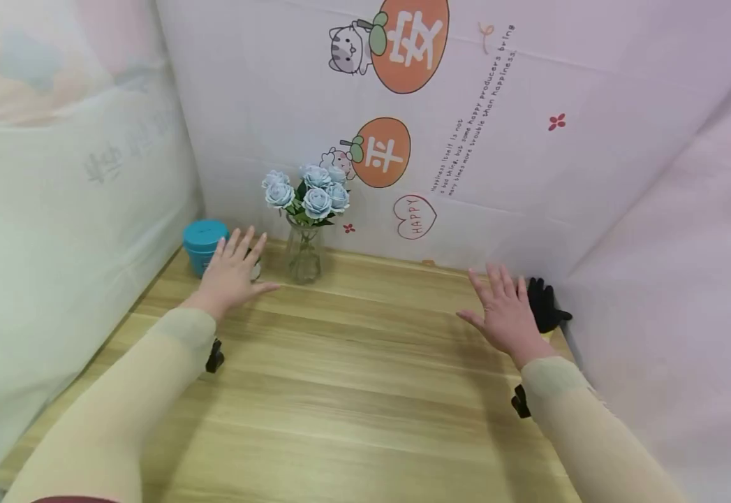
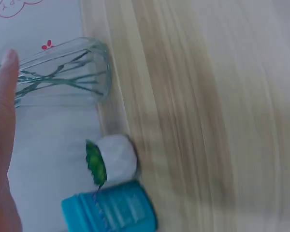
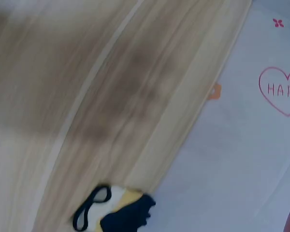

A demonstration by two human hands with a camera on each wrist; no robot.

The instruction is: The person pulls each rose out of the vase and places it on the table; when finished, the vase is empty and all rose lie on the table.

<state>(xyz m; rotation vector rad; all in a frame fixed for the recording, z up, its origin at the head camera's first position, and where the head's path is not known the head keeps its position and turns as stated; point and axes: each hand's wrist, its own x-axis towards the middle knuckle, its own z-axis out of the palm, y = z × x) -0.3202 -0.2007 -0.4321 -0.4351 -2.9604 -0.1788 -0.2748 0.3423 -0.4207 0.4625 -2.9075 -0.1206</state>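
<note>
My left hand (image 1: pixel 230 272) is held above the back left of the table, fingers spread and nothing in them. Partly behind it stands a blue lidded tub (image 1: pixel 204 241). Just right of that hand is a clear glass vase (image 1: pixel 304 260) with pale blue roses (image 1: pixel 317 202). In the left wrist view a small white pot (image 2: pixel 118 158) with a green plant (image 2: pixel 95 162) sits between tub and vase. Over the back right, my right hand (image 1: pixel 502 314) is likewise spread, holding nothing. Beside it lies a black item with finger-like points (image 1: pixel 544 305), partly hidden by the hand.
The wooden table (image 1: pixel 352 377) meets a printed white cloth (image 1: pixel 491 140) at the back, and cloth hangs at both sides. In the right wrist view the black item shows white and yellow parts and a dark loop (image 3: pixel 82 212). Black mounts (image 1: pixel 214 356) sit under the wrists.
</note>
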